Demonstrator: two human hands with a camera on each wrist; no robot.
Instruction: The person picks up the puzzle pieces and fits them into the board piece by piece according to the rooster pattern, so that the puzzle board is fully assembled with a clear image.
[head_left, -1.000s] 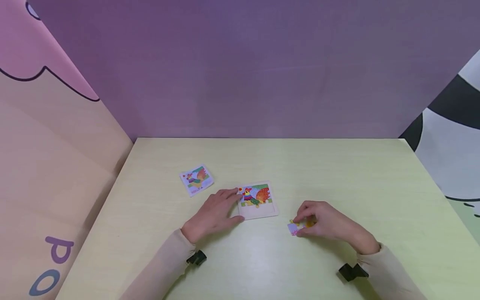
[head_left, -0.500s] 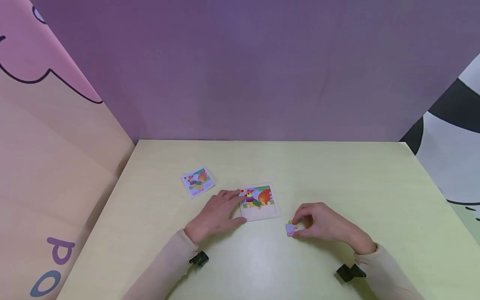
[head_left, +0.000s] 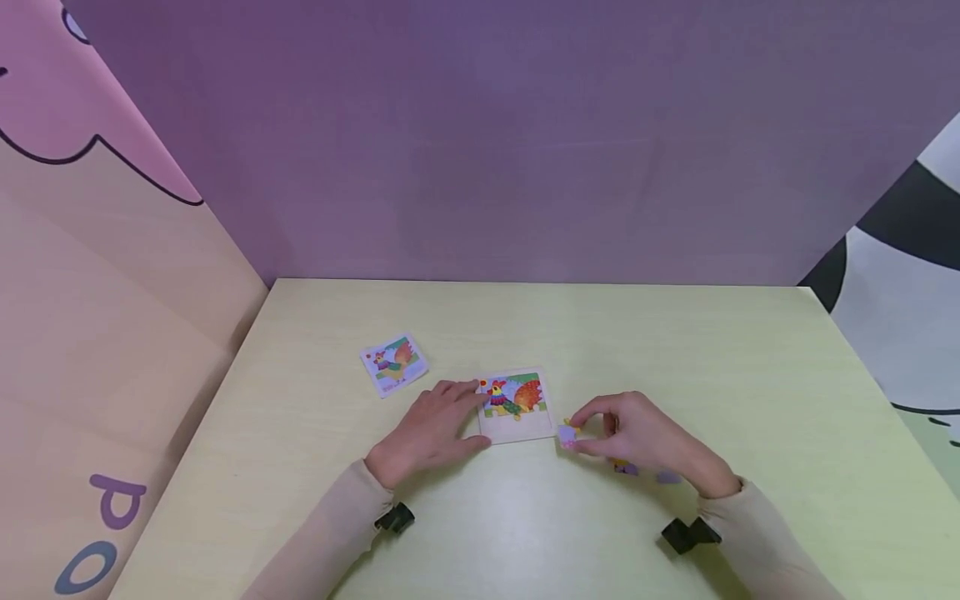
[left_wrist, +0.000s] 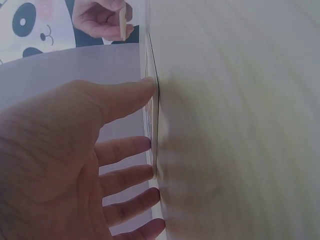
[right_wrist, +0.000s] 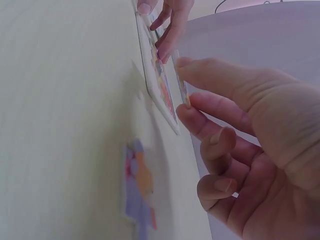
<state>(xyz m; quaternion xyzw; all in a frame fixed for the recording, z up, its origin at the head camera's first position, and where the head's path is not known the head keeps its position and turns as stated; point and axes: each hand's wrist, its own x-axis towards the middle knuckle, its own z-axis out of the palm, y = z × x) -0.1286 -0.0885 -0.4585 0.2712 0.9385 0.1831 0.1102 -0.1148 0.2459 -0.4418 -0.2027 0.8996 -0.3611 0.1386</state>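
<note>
A square rooster puzzle board (head_left: 517,430) lies mid-table, its upper part filled with picture and a pale strip along its near side. My left hand (head_left: 431,432) rests at the board's left edge with fingers spread, thumb on the near corner. Just right of the board, my right hand (head_left: 637,433) pinches a lilac and yellow puzzle piece (head_left: 567,434) between thumb and fingertips. The right wrist view shows that piece (right_wrist: 183,82) edge-on, above the table. Below and behind the right hand lie loose puzzle pieces (head_left: 626,468), partly hidden by it.
A small card (head_left: 393,365) with the same rooster picture lies behind the left hand, turned at an angle. The pale table (head_left: 675,350) ends at a purple panel (head_left: 525,150) at the back. Printed panels stand at left and right.
My right hand has lifted a puzzle piece and carried it left and up to the board's right side, uncovering loose pieces on the table. The left hand has stayed on the board.
</note>
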